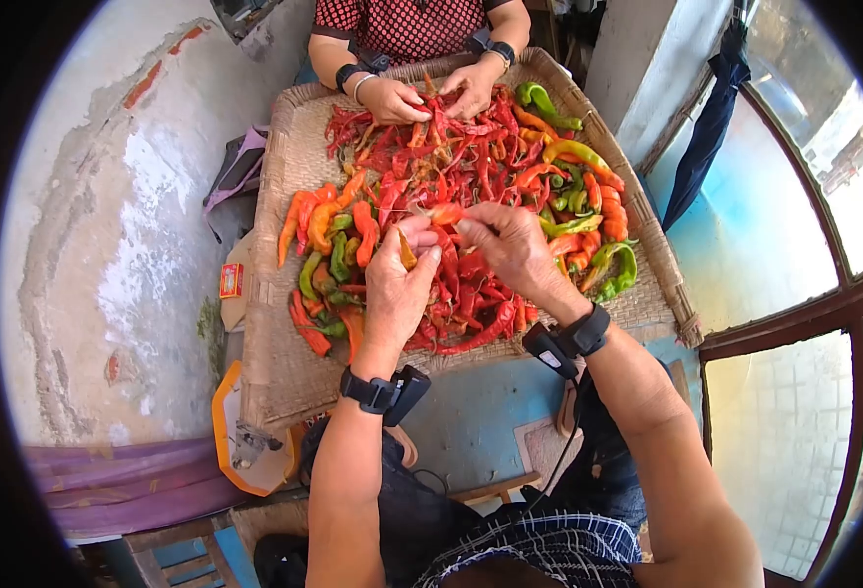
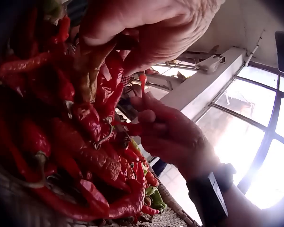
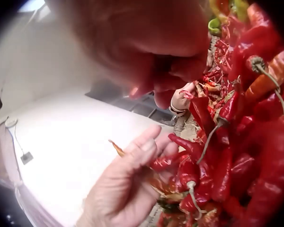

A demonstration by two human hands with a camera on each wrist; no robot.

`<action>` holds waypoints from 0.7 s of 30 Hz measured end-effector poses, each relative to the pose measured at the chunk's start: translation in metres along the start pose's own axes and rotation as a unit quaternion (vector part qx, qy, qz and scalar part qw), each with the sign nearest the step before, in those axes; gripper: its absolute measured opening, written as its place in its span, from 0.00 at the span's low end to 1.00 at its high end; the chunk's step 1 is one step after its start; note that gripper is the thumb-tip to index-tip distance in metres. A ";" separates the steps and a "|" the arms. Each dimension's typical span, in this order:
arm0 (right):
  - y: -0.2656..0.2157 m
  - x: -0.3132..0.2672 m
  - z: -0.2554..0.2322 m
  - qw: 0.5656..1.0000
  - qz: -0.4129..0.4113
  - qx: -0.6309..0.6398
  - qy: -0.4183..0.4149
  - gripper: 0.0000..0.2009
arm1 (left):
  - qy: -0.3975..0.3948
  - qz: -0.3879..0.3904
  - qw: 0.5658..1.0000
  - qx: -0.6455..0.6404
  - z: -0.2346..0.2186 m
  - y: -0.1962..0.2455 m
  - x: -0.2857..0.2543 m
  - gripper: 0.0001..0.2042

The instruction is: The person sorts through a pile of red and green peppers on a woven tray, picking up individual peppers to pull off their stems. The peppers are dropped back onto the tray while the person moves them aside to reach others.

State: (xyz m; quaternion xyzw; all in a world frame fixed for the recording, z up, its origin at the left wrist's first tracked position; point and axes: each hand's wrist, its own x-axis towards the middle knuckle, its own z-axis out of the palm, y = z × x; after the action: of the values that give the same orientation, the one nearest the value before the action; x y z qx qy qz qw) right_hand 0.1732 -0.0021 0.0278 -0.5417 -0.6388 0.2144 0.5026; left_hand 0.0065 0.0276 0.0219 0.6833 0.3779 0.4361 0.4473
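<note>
Over the middle of a pile of red chili peppers (image 1: 471, 279), both hands work close together. My left hand (image 1: 397, 294) holds a yellowish-brown chili pepper (image 1: 408, 253) between thumb and fingers; its pale, shrivelled skin (image 2: 89, 80) shows below the fingers in the left wrist view. Thumb and fingers of my right hand (image 1: 520, 253) pinch an orange-red chili pepper (image 1: 445, 213), its near end covered by the fingertips. In the right wrist view the left hand (image 3: 125, 184) is palm up beside glossy red peppers, a thin yellow tip (image 3: 116, 148) sticking out past the thumb.
A large woven tray (image 1: 265, 377) carries the peppers, with green and orange ones (image 1: 608, 269) grouped along both sides. Across it, another person's hands (image 1: 392, 101) handle peppers. An orange-rimmed container (image 1: 224, 431) stands below left; a dark umbrella (image 1: 706, 127) hangs at the right window.
</note>
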 end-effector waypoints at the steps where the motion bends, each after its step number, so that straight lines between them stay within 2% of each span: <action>1: 0.007 0.002 -0.003 0.998 0.059 0.034 0.003 0.11 | -0.015 -0.029 0.999 0.027 -0.003 0.005 -0.001 0.14; 2: 0.012 0.004 -0.007 0.991 0.116 0.067 0.005 0.13 | -0.013 -0.028 0.999 0.026 -0.005 0.002 -0.001 0.14; 3: 0.015 0.005 -0.012 0.985 0.144 0.087 -0.030 0.16 | -0.019 -0.023 0.999 0.028 -0.006 -0.006 -0.001 0.14; 4: 0.013 0.008 -0.025 0.970 0.180 0.075 -0.148 0.17 | -0.026 -0.018 0.999 0.029 -0.008 -0.006 0.000 0.14; 6: 0.013 0.016 -0.036 0.956 0.183 -0.031 -0.226 0.16 | -0.031 -0.041 0.999 0.015 -0.010 -0.007 0.002 0.15; 7: 0.016 0.021 -0.036 0.956 0.182 -0.031 -0.226 0.16 | -0.011 -0.016 1.000 -0.013 -0.011 -0.012 0.003 0.15; 8: 0.020 0.025 -0.034 0.980 0.146 0.102 -0.093 0.17 | 0.008 0.006 0.999 -0.041 -0.012 -0.015 0.003 0.15; 9: 0.024 0.029 -0.032 0.966 0.106 0.233 0.041 0.17 | 0.041 -0.003 0.994 -0.101 -0.009 -0.007 0.003 0.14; 10: 0.027 0.036 -0.042 0.997 0.020 -0.054 0.059 0.23 | 0.044 -0.006 0.994 -0.100 -0.008 -0.004 0.004 0.14; 12: 0.023 0.028 -0.027 0.977 -0.022 -0.140 0.158 0.22 | 0.059 0.002 0.981 -0.186 -0.010 -0.001 0.006 0.14; 14: 0.011 0.019 -0.012 0.995 -0.068 -0.055 0.050 0.20 | 0.057 0.007 0.982 -0.182 -0.010 -0.003 0.008 0.14; 15: 0.000 0.011 -0.002 0.998 -0.039 0.041 -0.030 0.16 | 0.063 0.019 0.980 -0.190 -0.008 -0.004 0.009 0.14; 16: -0.020 0.004 0.005 0.995 -0.046 0.022 -0.081 0.16 | 0.069 0.031 0.977 -0.198 -0.007 -0.005 0.011 0.13; 17: -0.031 -0.002 0.011 0.994 -0.019 0.036 -0.103 0.16 | 0.067 0.033 0.973 -0.219 -0.005 -0.004 0.012 0.13; 18: -0.026 -0.008 0.021 0.997 -0.035 0.010 -0.074 0.15 | 0.064 0.032 0.972 -0.222 -0.002 -0.001 0.011 0.13; 20: -0.023 -0.013 0.027 0.997 0.004 0.013 -0.074 0.13 | 0.041 -0.004 0.956 -0.291 0.002 0.007 0.007 0.11; 21: -0.014 -0.015 0.029 0.997 0.004 0.011 -0.073 0.13 | 0.027 -0.012 0.961 -0.276 0.001 0.004 0.006 0.12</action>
State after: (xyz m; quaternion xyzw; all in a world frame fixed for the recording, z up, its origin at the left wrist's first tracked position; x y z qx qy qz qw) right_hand 0.1399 -0.0122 0.0221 -0.5214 -0.6691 0.2623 0.4599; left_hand 0.0104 0.0310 0.0270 0.5169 0.2626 0.5361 0.6136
